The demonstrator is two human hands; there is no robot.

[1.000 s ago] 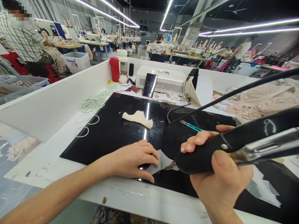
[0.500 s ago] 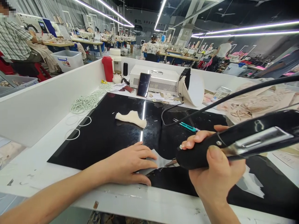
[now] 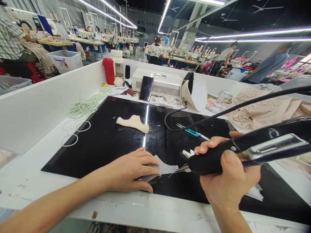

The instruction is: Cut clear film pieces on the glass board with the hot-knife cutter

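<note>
My left hand [image 3: 134, 168] lies flat with its fingers spread, pressing a thin translucent white sheet [image 3: 164, 167] onto a black glossy mat [image 3: 107, 139]. My right hand [image 3: 230, 176] is wrapped round a black corded handheld tool [image 3: 213, 158] with a lever on its side. Its pointed metal tip [image 3: 182, 168] is at the right edge of the sheet. Further back on the mat lies a cream curved fabric piece [image 3: 133, 123]. Teal thread snips [image 3: 191, 132] rest beyond my right hand, and a small white piece [image 3: 187, 153] shows beside the tool.
The tool's black cable [image 3: 233, 108] arches over the right side. Light green elastic loops [image 3: 84, 108] lie at left. A phone [image 3: 146, 88] leans on a white vented machine [image 3: 167, 82] with a wide nozzle. Beige fabric [image 3: 257, 105] is heaped at right. Low white walls [image 3: 36, 110] edge the table.
The view has shifted slightly. The tool has moved a little to the right relative to my left hand, showing more of the sheet's right edge. My left hand keeps its place on the sheet.
</note>
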